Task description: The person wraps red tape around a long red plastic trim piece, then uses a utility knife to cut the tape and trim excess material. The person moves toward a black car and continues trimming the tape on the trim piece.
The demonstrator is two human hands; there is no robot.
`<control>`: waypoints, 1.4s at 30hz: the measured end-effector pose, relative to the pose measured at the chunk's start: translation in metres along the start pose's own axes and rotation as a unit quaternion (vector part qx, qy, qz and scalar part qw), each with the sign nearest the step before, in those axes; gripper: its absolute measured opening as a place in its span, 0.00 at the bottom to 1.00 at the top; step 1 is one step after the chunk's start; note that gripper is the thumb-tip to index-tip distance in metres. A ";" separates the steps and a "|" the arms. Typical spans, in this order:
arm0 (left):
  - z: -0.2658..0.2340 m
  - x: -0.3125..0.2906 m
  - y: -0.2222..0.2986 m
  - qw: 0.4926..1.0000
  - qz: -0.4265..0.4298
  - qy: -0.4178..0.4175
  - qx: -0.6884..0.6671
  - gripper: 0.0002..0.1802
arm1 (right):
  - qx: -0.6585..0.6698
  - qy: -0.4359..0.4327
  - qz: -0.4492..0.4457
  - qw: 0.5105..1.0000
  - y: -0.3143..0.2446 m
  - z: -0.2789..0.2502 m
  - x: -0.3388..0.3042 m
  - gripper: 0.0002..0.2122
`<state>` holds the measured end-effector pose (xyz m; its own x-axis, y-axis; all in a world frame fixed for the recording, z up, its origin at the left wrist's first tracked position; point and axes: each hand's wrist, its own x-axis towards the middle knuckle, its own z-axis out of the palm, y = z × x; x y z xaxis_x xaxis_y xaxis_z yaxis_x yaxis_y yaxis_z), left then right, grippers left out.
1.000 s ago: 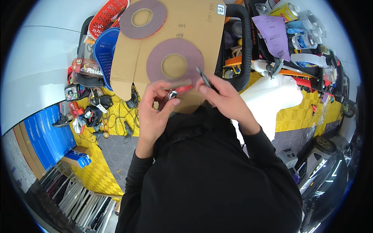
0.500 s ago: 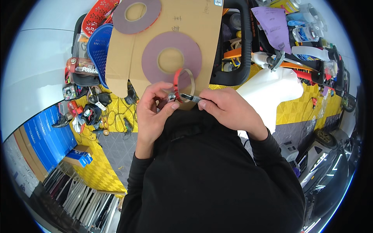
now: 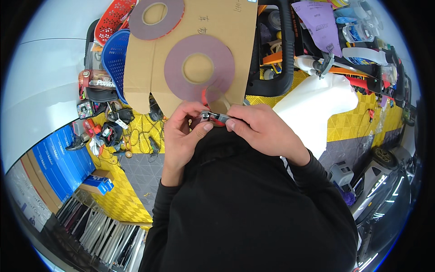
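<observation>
My left hand [image 3: 186, 131] is closed, thumb and fingers pinching a small dark part [image 3: 205, 116] with a shiny end; the fingers hide most of it. Opposite it, my right hand [image 3: 267, 129] grips a slim grey-and-black tool [image 3: 218, 118], thumb on top. The tool's tip meets or nearly meets the part; I cannot tell which. A loop of red-backed tape [image 3: 205, 95] rises from between my hands. Just beyond lies a large roll of mauve double-sided tape [image 3: 181, 56], and a second mauve roll [image 3: 172, 25] is farther left, both flat on a cardboard sheet [image 3: 145, 68].
Left of the cardboard are a blue basket [image 3: 114, 61] and a red basket [image 3: 106, 29]. A black cart handle [image 3: 287, 50] borders its right side. White sheeting [image 3: 308, 106] hangs at the right, below bottles [image 3: 358, 34]. Cables and tools lie on the yellow-and-grey floor [image 3: 136, 177].
The tool and the small part have come closer together between my hands. The tape loop has sunk and tilted, its red lower part now behind the tool.
</observation>
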<state>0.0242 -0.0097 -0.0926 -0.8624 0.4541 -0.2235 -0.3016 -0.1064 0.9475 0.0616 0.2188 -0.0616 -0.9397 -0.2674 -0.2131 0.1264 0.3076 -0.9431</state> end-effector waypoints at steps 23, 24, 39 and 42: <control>-0.007 0.012 -0.004 0.997 -0.051 0.046 0.030 0.09 | 0.016 0.175 -0.016 0.984 -0.013 -0.036 -0.019 0.05; -0.009 0.012 -0.005 0.995 -0.071 0.064 0.041 0.09 | 0.105 0.330 -0.083 0.935 -0.008 -0.052 -0.036 0.05; -0.014 0.021 0.042 0.999 0.025 0.039 -0.017 0.23 | 0.274 0.022 0.010 0.962 -0.006 0.010 0.067 0.11; -0.008 0.020 0.049 0.998 0.024 0.049 -0.027 0.25 | 0.309 0.002 0.035 0.950 -0.020 0.006 0.069 0.10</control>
<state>-0.0112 -0.0125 -0.0523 -0.9113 0.3591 -0.2013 -0.2778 -0.1754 0.9445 -0.0040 0.1889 -0.0587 -0.9232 -0.2615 -0.2817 0.3504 -0.2711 -0.8965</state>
